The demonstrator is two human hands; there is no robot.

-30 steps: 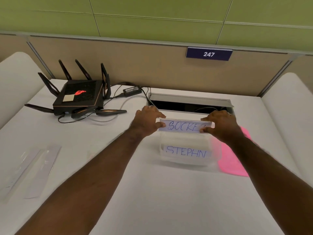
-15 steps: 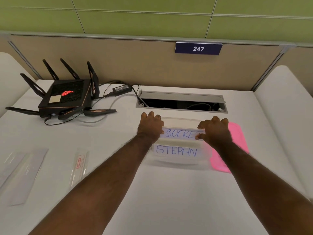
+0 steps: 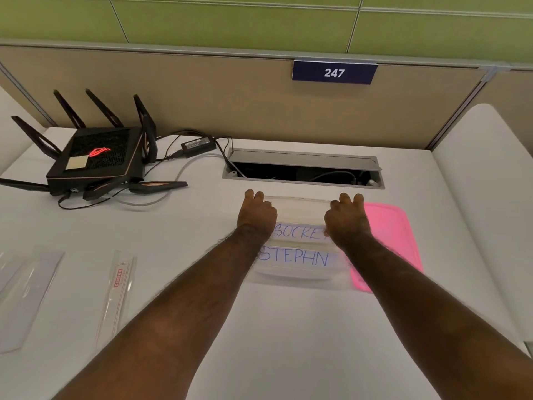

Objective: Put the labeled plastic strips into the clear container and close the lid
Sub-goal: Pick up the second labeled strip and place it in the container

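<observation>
A clear container (image 3: 300, 207) sits on the white desk in front of me. Both hands hold a strip lettered "SOCKET" (image 3: 298, 231) inside it: my left hand (image 3: 257, 213) grips its left end, my right hand (image 3: 347, 217) its right end. A second strip lettered "STEPHN" (image 3: 297, 258) lies lower in the container, nearer me. The pink lid (image 3: 388, 226) lies flat on the desk, right of the container and partly under my right forearm. Another strip with a red label (image 3: 118, 284) and clear strips (image 3: 26, 295) lie at the desk's left.
A black router (image 3: 96, 157) with antennas and its power adapter (image 3: 198, 144) and cables stand at the back left. An open cable hatch (image 3: 302, 168) is cut into the desk just behind the container. A beige partition with a "247" plate (image 3: 334, 72) bounds the back.
Both hands have lowered the "SOCKET" strip from above the container's rim down into it. The camera view shifted left and tilted, bringing the red-labelled strip into sight.
</observation>
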